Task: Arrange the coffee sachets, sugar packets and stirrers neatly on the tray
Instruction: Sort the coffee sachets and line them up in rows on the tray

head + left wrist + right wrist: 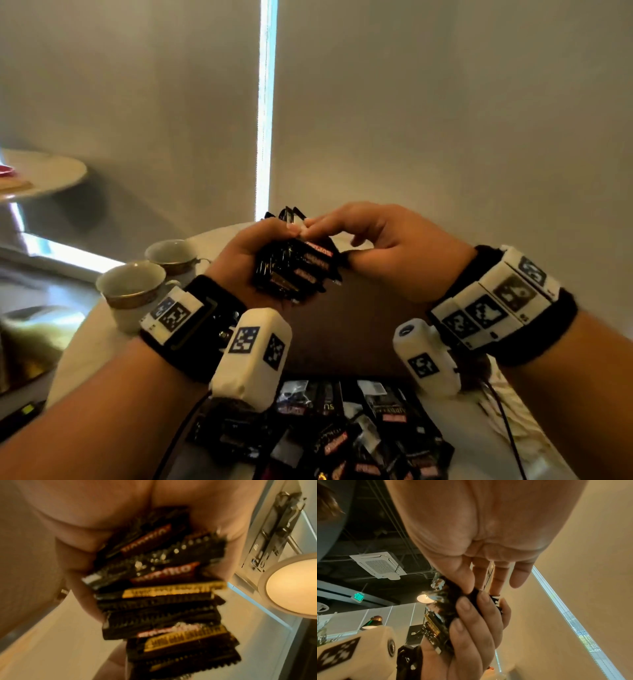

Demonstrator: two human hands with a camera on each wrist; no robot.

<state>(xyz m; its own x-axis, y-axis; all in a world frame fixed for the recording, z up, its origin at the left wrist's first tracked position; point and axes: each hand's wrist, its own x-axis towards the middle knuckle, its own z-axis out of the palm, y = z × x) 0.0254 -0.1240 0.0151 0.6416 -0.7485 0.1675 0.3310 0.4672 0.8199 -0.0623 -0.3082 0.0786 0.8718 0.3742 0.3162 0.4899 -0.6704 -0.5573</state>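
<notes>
My left hand [274,246] grips a fanned stack of black coffee sachets [294,267] with red and gold labels, held in the air above the dark brown tray [359,325]. My right hand [342,236] meets the stack from the right and pinches its upper edge between thumb and fingers. In the left wrist view the sachets [159,591] fill the palm, blurred. The right wrist view shows my right thumb and fingers [476,585] closing on the sachets' [440,608] top, with the left hand's fingers [471,628] wrapped round them below. I see no stirrers.
A loose heap of more black sachets [342,428] lies on the white table [85,359] in front of the tray. Two white cups with gold bands [130,291] [171,253] stand left of the tray. A small round side table [44,174] is at far left.
</notes>
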